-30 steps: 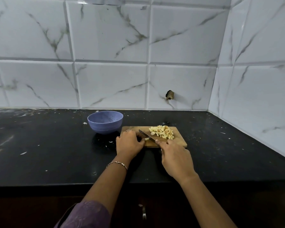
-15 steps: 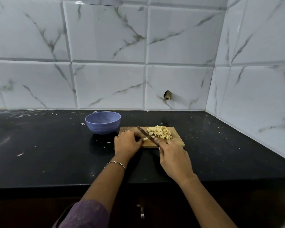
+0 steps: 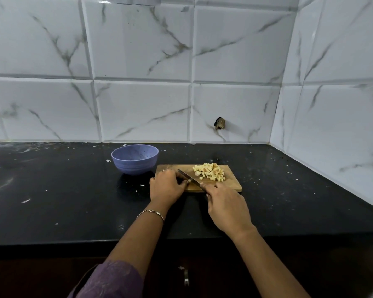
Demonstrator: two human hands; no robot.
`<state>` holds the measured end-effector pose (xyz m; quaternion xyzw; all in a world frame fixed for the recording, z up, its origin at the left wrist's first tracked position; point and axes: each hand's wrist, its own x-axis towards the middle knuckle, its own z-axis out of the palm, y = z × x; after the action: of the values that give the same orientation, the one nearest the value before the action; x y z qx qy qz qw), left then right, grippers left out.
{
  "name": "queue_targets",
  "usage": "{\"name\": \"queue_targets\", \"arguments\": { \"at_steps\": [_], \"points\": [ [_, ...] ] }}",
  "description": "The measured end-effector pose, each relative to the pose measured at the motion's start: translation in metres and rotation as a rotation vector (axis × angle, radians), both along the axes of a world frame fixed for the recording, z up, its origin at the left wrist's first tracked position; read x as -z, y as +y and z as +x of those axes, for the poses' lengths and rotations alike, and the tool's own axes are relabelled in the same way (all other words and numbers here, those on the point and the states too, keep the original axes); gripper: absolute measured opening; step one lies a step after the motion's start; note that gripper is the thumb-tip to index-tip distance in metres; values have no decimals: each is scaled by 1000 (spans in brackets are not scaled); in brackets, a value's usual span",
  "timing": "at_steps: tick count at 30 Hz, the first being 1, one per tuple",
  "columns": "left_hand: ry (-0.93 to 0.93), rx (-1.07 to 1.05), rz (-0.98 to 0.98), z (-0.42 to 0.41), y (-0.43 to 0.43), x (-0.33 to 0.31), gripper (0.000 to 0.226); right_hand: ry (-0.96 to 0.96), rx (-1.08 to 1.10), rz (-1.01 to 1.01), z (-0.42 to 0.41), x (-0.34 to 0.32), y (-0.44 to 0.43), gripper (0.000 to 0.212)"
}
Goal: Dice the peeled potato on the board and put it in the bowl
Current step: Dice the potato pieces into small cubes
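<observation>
Potato dice [image 3: 209,174]: a pale yellow heap on the far right part of the board, just right of centre frame, not in the bowl yet.
Board [image 3: 232,184]: wooden, lying flat on the black counter [image 3: 52,190], long side running left to right.
Potato piece [image 3: 188,181]: one small pale bit on the board's near left part, right against the blade, apart from the heap.
Left hand [image 3: 167,186]: on the left end of the board, fingers curled down, and my fingertips are pinning that small piece in place.
Right hand [image 3: 226,206]: wrapped around the knife's handle at the board's near edge. The handle is hidden under my palm, and my forefinger reaches up to where the blade starts.
Knife [image 3: 187,177]: dark blade slanting up and to the left across the board, between my left fingertips and the heap. I can't tell whether the edge is touching the wood.
Bowl [image 3: 135,159]: lilac, upright, just left of the board's far corner, nothing showing inside.
Extras: bracelet [image 3: 151,212] on my left wrist, ring [image 3: 165,169] on a left finger, purple sleeve [image 3: 110,280] at the bottom edge.
Backdrop: white marble-veined tiles [image 3: 138,61] with a small dark hole [image 3: 220,124] above the board, and pale scraps [image 3: 26,201] dotted over the counter.
</observation>
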<state>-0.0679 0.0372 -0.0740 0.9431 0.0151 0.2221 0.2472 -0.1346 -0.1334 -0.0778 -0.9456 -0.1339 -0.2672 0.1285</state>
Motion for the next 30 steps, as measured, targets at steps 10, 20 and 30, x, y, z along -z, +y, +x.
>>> {"name": "queue_targets", "arguments": {
  "at_steps": [10,20,30],
  "points": [
    [-12,-4,6,-1,0,1,23,-23,6,42,-3,-1,-1,41],
    [-3,-13,3,-3,-2,-1,20,19,-45,36,-2,-3,-1,41],
    [-8,-13,1,-5,-2,-3,18,-17,26,-7,-1,-1,0,43]
  ]
}}
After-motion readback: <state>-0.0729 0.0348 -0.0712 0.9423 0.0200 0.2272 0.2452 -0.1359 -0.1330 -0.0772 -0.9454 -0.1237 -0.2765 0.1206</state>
